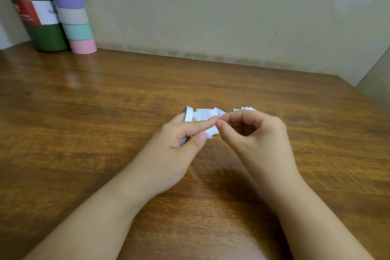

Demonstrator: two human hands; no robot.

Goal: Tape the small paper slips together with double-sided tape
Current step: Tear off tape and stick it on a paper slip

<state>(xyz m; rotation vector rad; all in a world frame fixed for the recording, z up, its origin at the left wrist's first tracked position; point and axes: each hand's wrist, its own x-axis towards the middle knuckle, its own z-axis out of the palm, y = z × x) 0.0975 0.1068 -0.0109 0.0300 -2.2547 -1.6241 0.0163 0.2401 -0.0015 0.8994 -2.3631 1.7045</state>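
The slips point(203, 113) are lying mid-table just behind the hands, looking light and floppy, so I'd pinch them by the edges. The left hand point(181, 135) is gripping the tape point(188, 114) roll while the right hand point(251, 129) is pinching its sticky end. A bottle point(31, 6) and a stack of colored rolls point(71, 6) are sitting far left, out of the way.

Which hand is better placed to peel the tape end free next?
Probably the right hand: its fingertips pinch at the strip's end, while the left hand is occupied gripping the double-sided tape roll.
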